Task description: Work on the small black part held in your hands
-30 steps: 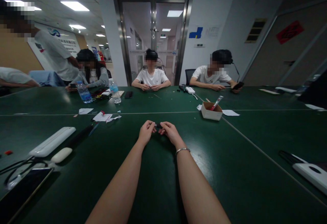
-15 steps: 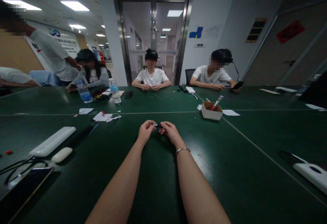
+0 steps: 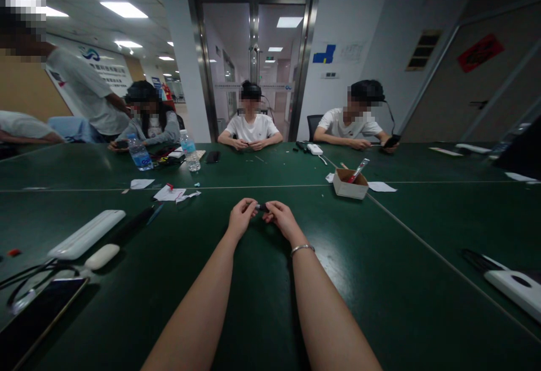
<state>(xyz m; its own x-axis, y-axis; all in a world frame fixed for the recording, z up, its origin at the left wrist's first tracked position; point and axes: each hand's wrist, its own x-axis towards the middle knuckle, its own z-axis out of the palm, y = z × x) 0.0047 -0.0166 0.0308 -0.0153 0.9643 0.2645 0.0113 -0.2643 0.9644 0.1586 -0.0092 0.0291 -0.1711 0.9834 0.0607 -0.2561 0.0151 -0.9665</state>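
Observation:
Between my two hands, above the green table [image 3: 262, 281], is a small dark object [image 3: 261, 207] with a shiny, silvery left end. My left hand [image 3: 242, 217] pinches the silvery end between thumb and fingertips. The dark end is gripped by my right hand [image 3: 280, 218], its fingers curled and partly hidden behind the thumb. A metal bangle circles my right wrist. The object is too small to make out exactly.
A small box [image 3: 350, 189] holding a red-and-clear item stands ahead to the right. Paper scraps [image 3: 169, 193], a white case [image 3: 102, 256], a long white device [image 3: 88, 234] and a phone [image 3: 40, 314] lie left. Several people sit or stand beyond, with two bottles [image 3: 190, 151] near them.
My hands stay almost in place; the small object between them looks slightly turned, with less of its silvery end showing.

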